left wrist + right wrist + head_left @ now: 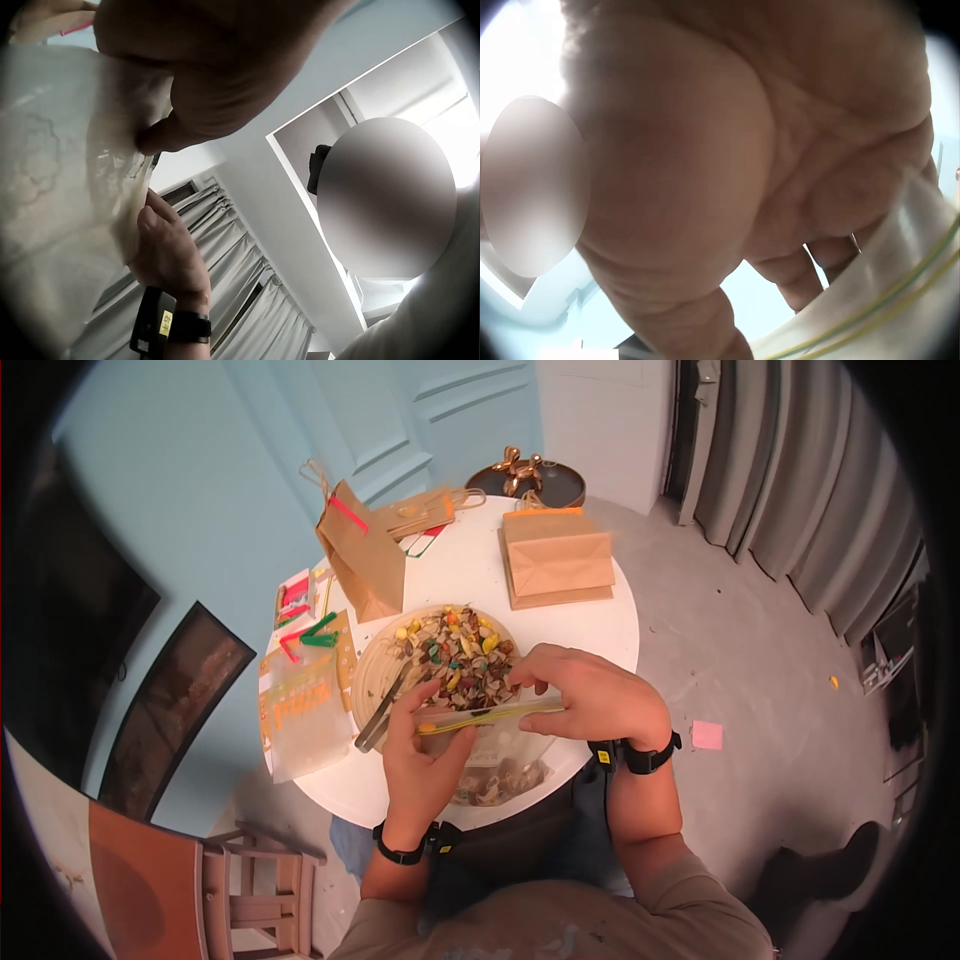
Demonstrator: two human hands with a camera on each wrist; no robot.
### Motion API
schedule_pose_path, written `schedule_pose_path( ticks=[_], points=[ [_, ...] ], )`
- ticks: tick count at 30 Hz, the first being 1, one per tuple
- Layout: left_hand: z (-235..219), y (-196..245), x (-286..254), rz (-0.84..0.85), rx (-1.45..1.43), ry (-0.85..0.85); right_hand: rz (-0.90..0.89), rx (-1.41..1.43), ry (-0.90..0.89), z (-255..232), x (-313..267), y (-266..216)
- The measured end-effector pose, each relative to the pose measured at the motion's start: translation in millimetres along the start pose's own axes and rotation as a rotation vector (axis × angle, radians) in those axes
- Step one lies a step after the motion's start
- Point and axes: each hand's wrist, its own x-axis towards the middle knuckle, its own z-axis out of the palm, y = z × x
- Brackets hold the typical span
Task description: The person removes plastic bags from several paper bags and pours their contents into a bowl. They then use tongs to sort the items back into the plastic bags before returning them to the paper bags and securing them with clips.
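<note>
A clear zip bag [487, 745] with a yellow-green zip strip spans the gap between both hands, its mouth toward the tray. Dark and pale pieces [500, 785] lie in its lower part. My left hand [428, 760] holds the left end of the mouth, thumb on the near side. The right hand [595, 695] has the right end of the mouth between its thumb and curled fingers. Just beyond the bag, a round wooden tray [372, 668] bears a heap of mixed dried pieces [465, 655], brown, yellow and green. Long dark tongs [385, 705] lean on the tray's left rim.
Brown paper bags stand at the back, one upright [365, 555] and one on the right [556, 558]. An empty-looking plastic bag [308, 720] lies left, near green clips [320, 632]. Behind the white table [590, 625] sits a dark round stand [560, 482] with a copper balloon-dog figure.
</note>
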Motion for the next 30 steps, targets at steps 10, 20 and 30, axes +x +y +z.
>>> schedule_pose_path(
  ticks=[10,20,30],
  points=[
    [37,86,44,0.112,-0.293,0.051,-0.06,0.806,0.264,-22,-26,49],
    [119,49,247,0.152,-0.067,-0.143,0.222,0.464,1.012,-57,-57,68],
    [242,-68,313,-0.482,0.064,-0.535,0.423,-0.002,1.324,-77,-73,85]
  ],
)
